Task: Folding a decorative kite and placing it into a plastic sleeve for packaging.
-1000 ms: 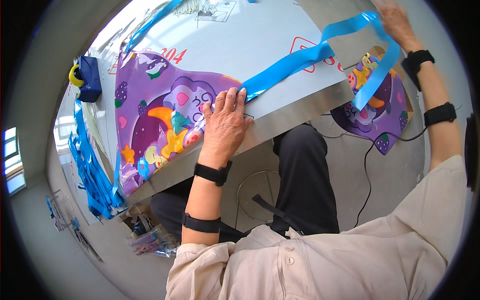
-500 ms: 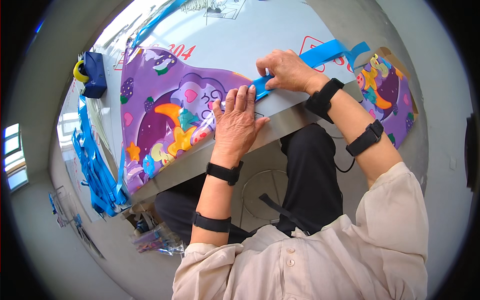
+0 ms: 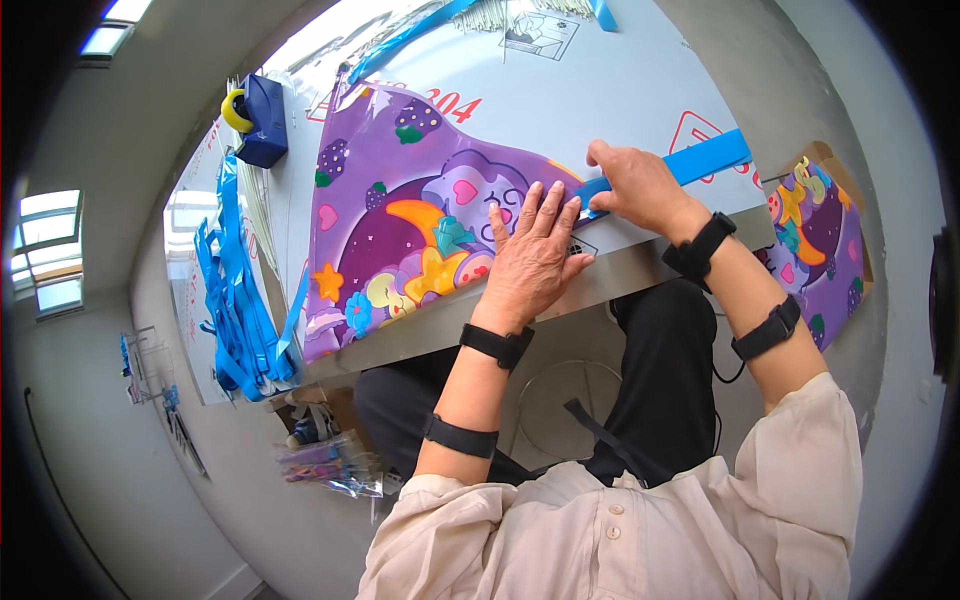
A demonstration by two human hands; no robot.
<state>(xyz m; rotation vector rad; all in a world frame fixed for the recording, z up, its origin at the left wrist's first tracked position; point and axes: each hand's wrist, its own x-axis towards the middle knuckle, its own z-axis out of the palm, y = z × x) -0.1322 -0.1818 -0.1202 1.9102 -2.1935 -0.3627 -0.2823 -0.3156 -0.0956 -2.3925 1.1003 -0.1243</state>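
Two hands work at the desk, its pale top w/ red printing. Purple sheet, glossy, w/ moon, stars, hearts & berries, lies flat at the desk's near edge, L of centre, its narrow R end under/nr the hands. L hand rests palm down on that R part; fingers extended, slightly spread, holding nothing. R hand is just beside it at the sheet's R tip, over the inner end of a blue ribbon; fingers bent, thumb down on the ribbon, index tip apart from thumb; other fingertips hidden, so can't tell if they grip it. Ribbon runs from there out to the R, flat across the desk. Black straps on both forearms, 2 each. Far L on desk: blue tape dispenser w/ yellow roll; nearer, a heap of blue strips at the L edge. Top of desk: another blue strip, running diagonally, & thin white strips. R, past desk edge: 2nd purple piece, similar print, against cardboard. Below desk, L: clear bags w/ colourful contents.
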